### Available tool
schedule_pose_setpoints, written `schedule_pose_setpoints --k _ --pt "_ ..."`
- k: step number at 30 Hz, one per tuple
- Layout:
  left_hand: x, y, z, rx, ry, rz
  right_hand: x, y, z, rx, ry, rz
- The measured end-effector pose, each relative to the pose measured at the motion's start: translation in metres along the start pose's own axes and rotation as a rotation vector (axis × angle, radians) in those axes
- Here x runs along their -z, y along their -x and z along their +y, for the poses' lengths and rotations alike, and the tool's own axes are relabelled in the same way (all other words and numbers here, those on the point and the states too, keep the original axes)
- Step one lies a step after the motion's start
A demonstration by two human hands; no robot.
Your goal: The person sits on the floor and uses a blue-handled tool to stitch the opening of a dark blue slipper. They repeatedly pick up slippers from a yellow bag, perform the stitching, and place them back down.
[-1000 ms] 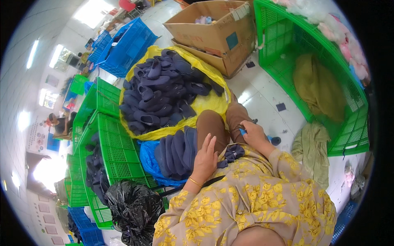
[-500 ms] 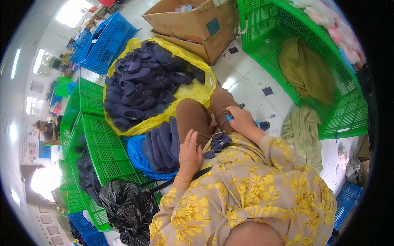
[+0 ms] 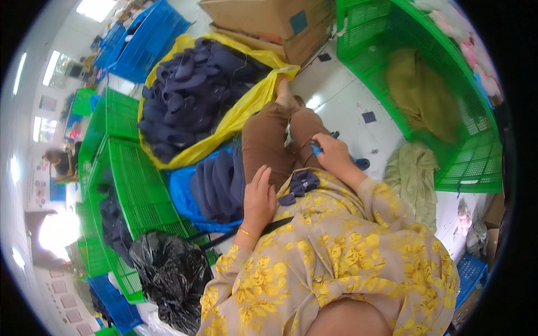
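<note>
My left hand [image 3: 259, 196] rests on my left thigh, fingers stretched out and holding nothing. Beside it leans a stack of dark blue slippers [image 3: 216, 185] in a blue plastic bag [image 3: 182, 193]. Closed around a small tool with a blue handle [image 3: 317, 150], my right hand [image 3: 333, 154] lies on my right thigh; most of the tool is hidden. Dark blue fabric bows [image 3: 304, 182] sit in my lap between the hands. Past my knees, a yellow sack [image 3: 246, 115] holds a heap of dark blue slippers [image 3: 190, 89], and my lower leg reaches its edge.
Green crates [image 3: 148, 185] with dark items and a black plastic bag [image 3: 171, 274] crowd my left. To the right stands a big green crate [image 3: 386, 106] with olive cloth [image 3: 417, 95]. A cardboard box [image 3: 269, 22] is ahead. A dark blue roll [image 3: 362, 163] lies on the floor.
My legs have stretched forward, and a bare lower leg now shows at the sack. The sack's right edge has folded inward over the heap. Both hands have kept their pose.
</note>
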State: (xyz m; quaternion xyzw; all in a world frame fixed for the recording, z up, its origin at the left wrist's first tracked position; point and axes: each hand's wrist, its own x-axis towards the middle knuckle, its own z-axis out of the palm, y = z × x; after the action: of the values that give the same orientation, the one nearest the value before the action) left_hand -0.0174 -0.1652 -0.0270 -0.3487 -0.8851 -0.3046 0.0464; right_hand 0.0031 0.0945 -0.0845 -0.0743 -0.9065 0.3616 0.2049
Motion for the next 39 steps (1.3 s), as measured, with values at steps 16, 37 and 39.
schedule_pose_setpoints --k 16,37,39 --pt "-0.026 0.027 -0.151 0.840 0.331 0.287 -0.010 -0.002 0.007 -0.214 -0.016 -0.048" --pt "0.013 -0.034 -0.155 0.709 0.448 0.247 -0.010 -0.014 0.002 -0.229 0.026 -0.139" --pt "0.024 -0.044 -0.124 0.532 0.329 0.184 -0.008 -0.013 0.002 -0.333 -0.136 -0.135"
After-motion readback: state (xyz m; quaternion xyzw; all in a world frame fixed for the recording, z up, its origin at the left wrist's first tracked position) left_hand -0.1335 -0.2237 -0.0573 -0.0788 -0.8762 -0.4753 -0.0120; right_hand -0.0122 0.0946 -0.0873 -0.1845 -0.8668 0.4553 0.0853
